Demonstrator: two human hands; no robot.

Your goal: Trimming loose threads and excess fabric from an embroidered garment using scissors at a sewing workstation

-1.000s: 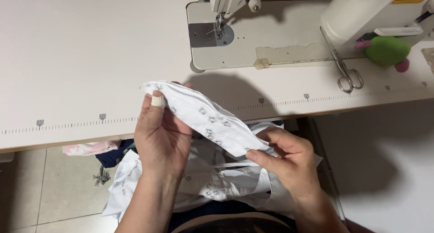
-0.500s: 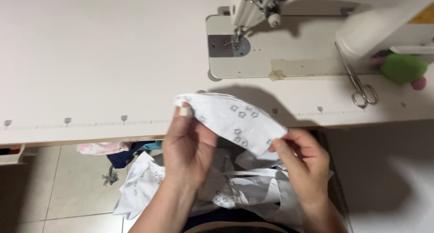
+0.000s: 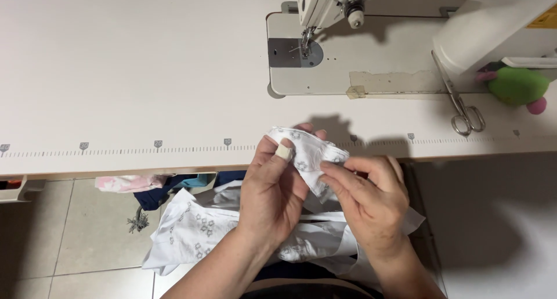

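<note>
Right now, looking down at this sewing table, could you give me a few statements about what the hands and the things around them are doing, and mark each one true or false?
1. Both hands, the left hand and the right hand, hold the small white patterned fabric piece. True.
2. The scissors are in the right hand. False: they lie on the table, to the right, apart from both hands.
3. The fabric piece sits under the sewing machine needle. False: it is held at the table's near edge, away from the needle.
4. More white patterned cloth lies below the hands, on the lap. True.
5. A green plush toy sits at the far right. True.
</note>
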